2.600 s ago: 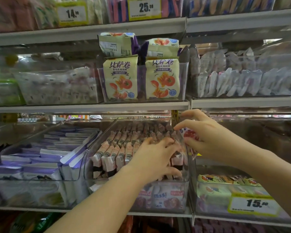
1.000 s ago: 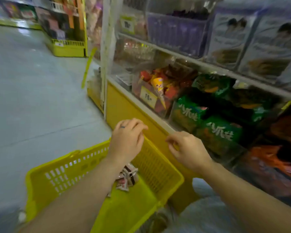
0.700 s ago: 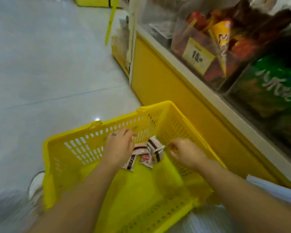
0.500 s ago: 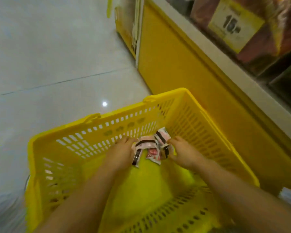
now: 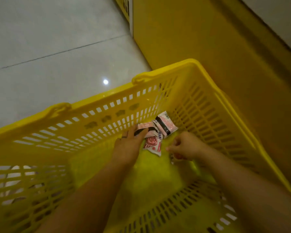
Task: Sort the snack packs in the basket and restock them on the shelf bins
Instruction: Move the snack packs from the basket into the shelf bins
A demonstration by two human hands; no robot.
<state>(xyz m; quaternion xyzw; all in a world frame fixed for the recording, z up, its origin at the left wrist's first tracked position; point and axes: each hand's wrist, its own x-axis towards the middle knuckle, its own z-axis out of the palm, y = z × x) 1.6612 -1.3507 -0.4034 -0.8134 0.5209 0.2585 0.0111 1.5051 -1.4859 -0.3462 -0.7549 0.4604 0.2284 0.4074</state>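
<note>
A yellow plastic basket (image 5: 94, 115) stands on the floor below me. A few small pink-and-white snack packs (image 5: 165, 125) with black bands lie in its far right corner. My left hand (image 5: 129, 145) reaches into that pile, and its fingers curl round one pink pack (image 5: 142, 130) whose black band shows between them. Another pack with a red print (image 5: 152, 143) lies between my two hands. My right hand (image 5: 185, 146) is just right of the pile with its fingers curled. A reddish bit of a pack shows under its palm, mostly hidden.
The yellow base panel of the shelf unit (image 5: 200, 39) rises close behind the basket on the right. Pale tiled floor (image 5: 49, 47) stretches to the left and beyond. The shelf bins are out of view.
My view dropped from the shelf bins to the basket on the floor. Both hands went down into it and closed on the packs in the corner.
</note>
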